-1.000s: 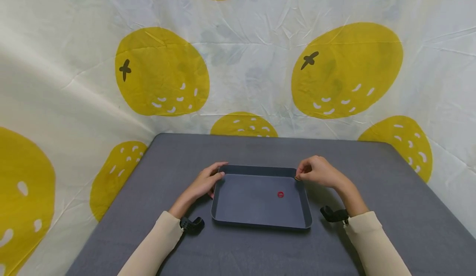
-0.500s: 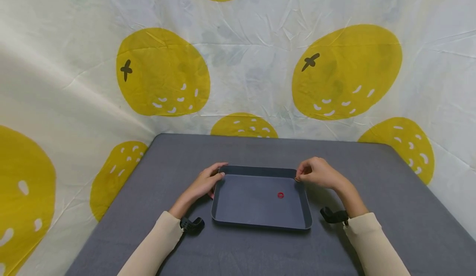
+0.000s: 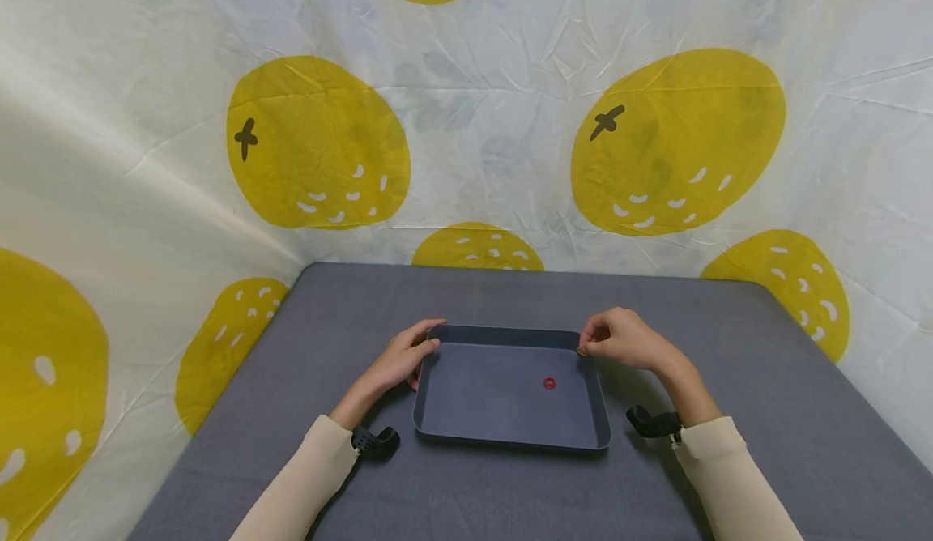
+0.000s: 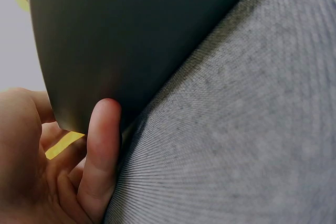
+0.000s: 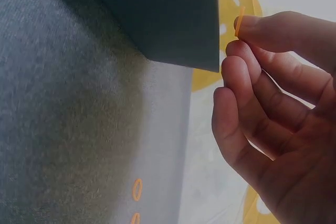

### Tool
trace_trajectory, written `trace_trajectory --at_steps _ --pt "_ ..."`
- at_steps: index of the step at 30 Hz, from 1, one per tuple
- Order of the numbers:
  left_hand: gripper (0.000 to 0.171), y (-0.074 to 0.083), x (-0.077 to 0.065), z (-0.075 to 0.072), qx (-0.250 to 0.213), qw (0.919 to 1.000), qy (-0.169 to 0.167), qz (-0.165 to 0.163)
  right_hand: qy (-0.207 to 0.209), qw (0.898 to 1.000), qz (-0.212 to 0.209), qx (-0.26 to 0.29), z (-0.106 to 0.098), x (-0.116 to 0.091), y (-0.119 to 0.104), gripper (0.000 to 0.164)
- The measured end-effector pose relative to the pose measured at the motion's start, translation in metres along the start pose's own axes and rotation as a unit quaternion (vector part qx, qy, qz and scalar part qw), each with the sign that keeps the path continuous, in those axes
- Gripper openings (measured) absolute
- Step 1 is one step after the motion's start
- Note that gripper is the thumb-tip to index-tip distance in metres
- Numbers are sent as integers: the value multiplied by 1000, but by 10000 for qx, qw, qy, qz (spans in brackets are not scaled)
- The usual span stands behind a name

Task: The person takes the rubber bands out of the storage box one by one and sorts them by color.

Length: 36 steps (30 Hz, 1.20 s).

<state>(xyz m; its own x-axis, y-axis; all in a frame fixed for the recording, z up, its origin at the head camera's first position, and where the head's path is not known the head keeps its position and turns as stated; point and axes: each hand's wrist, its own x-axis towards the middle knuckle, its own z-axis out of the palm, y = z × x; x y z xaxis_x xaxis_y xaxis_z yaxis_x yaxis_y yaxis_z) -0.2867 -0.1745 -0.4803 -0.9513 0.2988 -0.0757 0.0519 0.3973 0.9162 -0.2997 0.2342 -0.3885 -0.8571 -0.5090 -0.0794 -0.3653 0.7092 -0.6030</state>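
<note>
A dark grey rectangular tray [image 3: 510, 395] lies on the table in the head view. My left hand [image 3: 399, 360] grips its far left corner, thumb at the rim and other fingers outside; the left wrist view shows a finger [image 4: 104, 140] against the outer wall. Over the far right corner my right hand [image 3: 623, 337] pinches a thin yellow-orange band [image 5: 240, 23] between thumb and fingertips. In the head view the fingers mostly cover that band. A small red ring-shaped piece [image 3: 550, 383] lies inside the tray, right of its middle.
Grey cloth covers the table [image 3: 466, 492]. Two thin orange loops [image 5: 137, 189] show low in the right wrist view. Behind the table hangs a white curtain [image 3: 496, 144] with yellow fruit prints. Each wrist wears a black device [image 3: 653, 423].
Almost nothing differs. Both hands keep their places at the tray's far corners, and the red piece stays where it was.
</note>
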Motion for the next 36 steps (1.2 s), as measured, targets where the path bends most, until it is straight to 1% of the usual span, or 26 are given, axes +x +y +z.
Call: trace_trajectory --at_steps 9,15,23,26,36 --pt "47 -1 -1 0 40 10000 26 23 41 10000 39 9 0 -2 1 8" --pt "47 -1 -1 0 37 10000 27 27 9 10000 -35 -22 2 0 1 8" --pt "47 -1 -1 1 50 10000 31 3 11 10000 2 55 5 0 1 8" --pt "47 -1 -1 1 39 10000 38 0 19 9999 40 100 3 -1 2 9" --pt "47 -3 -1 2 43 10000 61 28 232 9995 195 83 -11 -11 9 9"
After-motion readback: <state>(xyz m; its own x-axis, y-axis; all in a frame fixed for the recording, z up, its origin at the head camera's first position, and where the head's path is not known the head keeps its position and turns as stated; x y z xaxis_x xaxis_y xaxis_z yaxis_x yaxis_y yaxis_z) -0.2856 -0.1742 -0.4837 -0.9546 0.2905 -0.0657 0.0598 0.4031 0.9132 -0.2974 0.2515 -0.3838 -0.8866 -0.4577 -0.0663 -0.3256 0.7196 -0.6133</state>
